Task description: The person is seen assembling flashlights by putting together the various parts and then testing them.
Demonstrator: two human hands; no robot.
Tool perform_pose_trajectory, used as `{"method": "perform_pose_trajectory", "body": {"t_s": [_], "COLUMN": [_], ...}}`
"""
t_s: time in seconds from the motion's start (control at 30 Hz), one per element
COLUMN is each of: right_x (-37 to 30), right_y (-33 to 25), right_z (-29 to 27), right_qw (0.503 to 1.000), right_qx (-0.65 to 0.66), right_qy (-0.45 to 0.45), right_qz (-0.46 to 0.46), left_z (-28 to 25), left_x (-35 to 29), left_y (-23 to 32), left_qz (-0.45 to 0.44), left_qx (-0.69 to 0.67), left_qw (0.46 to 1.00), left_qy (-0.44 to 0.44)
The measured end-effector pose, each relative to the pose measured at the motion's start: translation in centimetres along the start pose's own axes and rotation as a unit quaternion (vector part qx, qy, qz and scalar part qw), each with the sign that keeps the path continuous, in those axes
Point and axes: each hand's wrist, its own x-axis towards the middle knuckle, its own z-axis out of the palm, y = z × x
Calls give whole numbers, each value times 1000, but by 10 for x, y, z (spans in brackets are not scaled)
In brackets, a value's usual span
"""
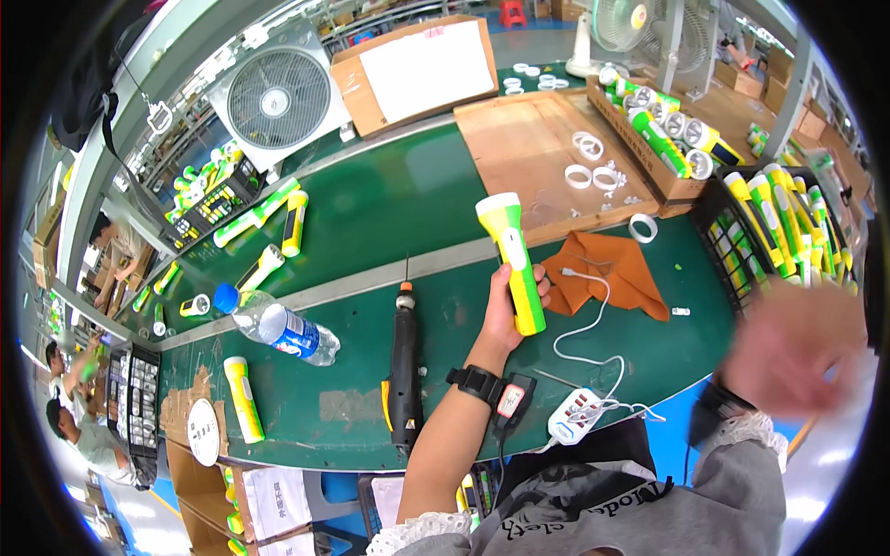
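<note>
My left hand [505, 310] is wrapped round the lower body of a green and yellow flashlight [508, 246], its white head tilted up and away from me. The flashlight is held above the green workbench, beside an orange cloth [616, 273] with a white cable [593, 324] across it. Off to the right, my right hand [793, 352] is smeared by motion, near a black crate [718, 227] full of similar flashlights; whether it holds anything does not show. A black wristband [477, 383] sits on my left wrist.
A black electric screwdriver [405, 366], a water bottle [278, 326] and another flashlight [244, 398] lie left of my arm. A white USB charging hub [573, 414] rests at the bench's front edge. Beyond are white rings [578, 176] on a wooden board and a fan unit [276, 100].
</note>
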Motion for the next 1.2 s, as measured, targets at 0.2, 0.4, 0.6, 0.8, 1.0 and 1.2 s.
{"method": "perform_pose_trajectory", "body": {"t_s": [0.2,0.4,0.6,0.8,1.0,1.2], "right_x": [-60,-49,56,-13,-73,-39], "right_y": [180,153,42,-57,-67,-23], "right_z": [0,-2,-180,-323,-313,-257], "right_qw": [904,968,845,590,453,329], "right_qx": [-325,-173,-453,-633,-677,-792], "right_qy": [-117,-5,284,-1,-208,-300], "right_qz": [251,183,-28,500,541,418], "left_z": [12,-2,6,3,9,-10], "left_x": [3,-4,-4,0,2,13], "left_y": [-16,-6,-9,-9,-14,-18], "left_qz": [97,180,57,70,59,77], "left_qx": [361,454,443,438,441,422], "left_qw": [926,872,894,894,894,902], "left_qy": [47,-41,28,67,59,46]}}
